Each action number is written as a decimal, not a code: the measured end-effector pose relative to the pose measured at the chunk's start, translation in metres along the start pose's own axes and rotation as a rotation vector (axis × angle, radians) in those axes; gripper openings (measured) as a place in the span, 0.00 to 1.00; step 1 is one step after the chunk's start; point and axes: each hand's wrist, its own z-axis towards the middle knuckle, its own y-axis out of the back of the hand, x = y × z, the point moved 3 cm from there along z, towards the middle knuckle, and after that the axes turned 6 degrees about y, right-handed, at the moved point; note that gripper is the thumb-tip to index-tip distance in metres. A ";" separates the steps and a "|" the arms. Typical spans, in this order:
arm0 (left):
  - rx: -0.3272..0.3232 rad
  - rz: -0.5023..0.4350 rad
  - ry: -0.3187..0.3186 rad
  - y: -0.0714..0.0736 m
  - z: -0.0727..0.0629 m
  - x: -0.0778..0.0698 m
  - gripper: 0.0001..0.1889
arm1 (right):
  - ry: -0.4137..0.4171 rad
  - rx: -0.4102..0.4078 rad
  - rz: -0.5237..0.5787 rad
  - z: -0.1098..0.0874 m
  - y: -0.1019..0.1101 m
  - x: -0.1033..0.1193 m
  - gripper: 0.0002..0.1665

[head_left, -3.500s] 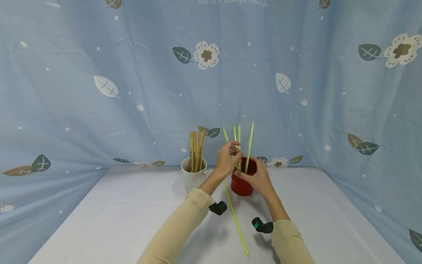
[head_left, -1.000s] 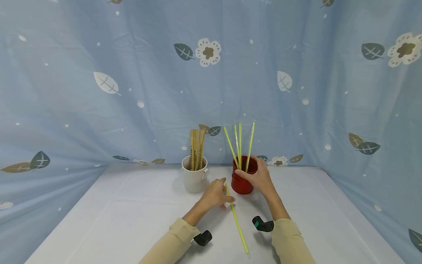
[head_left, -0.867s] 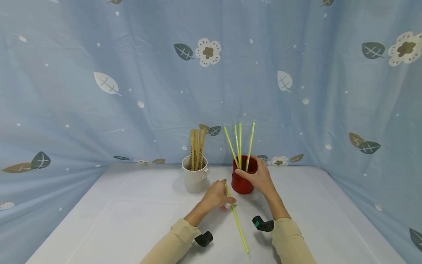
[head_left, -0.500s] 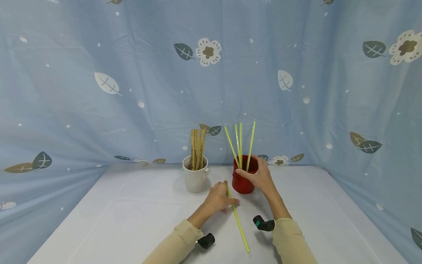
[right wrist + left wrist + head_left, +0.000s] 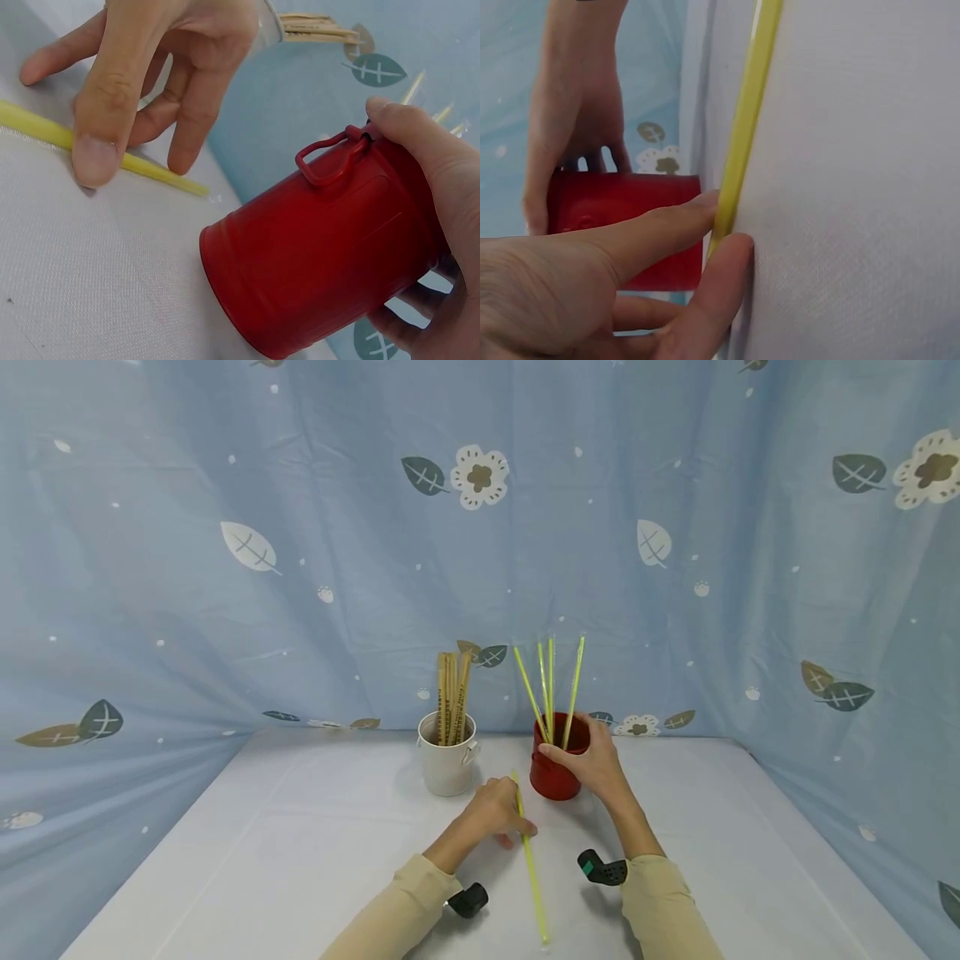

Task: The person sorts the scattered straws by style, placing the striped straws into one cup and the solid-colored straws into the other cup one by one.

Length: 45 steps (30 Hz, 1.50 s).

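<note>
A yellow straw [image 5: 533,885] in a clear wrapper lies on the white tabletop, running toward the front. My left hand [image 5: 492,808] pinches it near its far end; the left wrist view shows thumb and finger on either side of the straw [image 5: 744,124]. My right hand [image 5: 597,764] grips the small red bucket [image 5: 553,782] round its rim, thumb at the near side and fingers behind. Several more yellow straws [image 5: 573,689] stand leaning in that bucket. In the right wrist view the red bucket [image 5: 315,247] shows a wire handle on its side.
Left of the red bucket stands a white bucket [image 5: 447,770] holding several paper-wrapped sticks [image 5: 452,697]. A blue patterned cloth [image 5: 345,527] hangs behind the table [image 5: 300,860]. Black camera mounts sit at both wrists.
My left hand has come down from the red bucket's straws to the loose straw and now pinches it. The straw's near end has swung left. My right hand stays on the bucket.
</note>
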 end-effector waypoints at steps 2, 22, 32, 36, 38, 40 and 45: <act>0.009 0.004 0.012 0.001 0.000 0.000 0.20 | 0.000 0.000 0.002 0.000 0.000 0.000 0.55; 0.058 0.032 0.016 0.006 -0.002 -0.003 0.16 | 0.003 0.001 -0.001 0.000 0.002 0.000 0.56; 0.088 0.033 0.031 0.006 -0.003 -0.002 0.13 | -0.003 -0.005 0.002 -0.001 0.001 -0.001 0.56; 0.097 0.031 0.036 0.006 -0.001 0.000 0.13 | 0.001 0.000 0.004 -0.001 0.000 0.000 0.55; 0.101 0.020 0.035 0.006 -0.001 0.001 0.12 | 0.002 0.001 0.004 -0.001 0.000 0.001 0.55; 0.110 -0.004 0.038 0.006 -0.001 0.001 0.13 | 0.007 0.003 0.001 -0.001 0.000 0.001 0.55; 0.129 -0.035 0.043 0.006 -0.001 0.002 0.22 | 0.014 0.004 -0.002 -0.001 0.000 0.001 0.55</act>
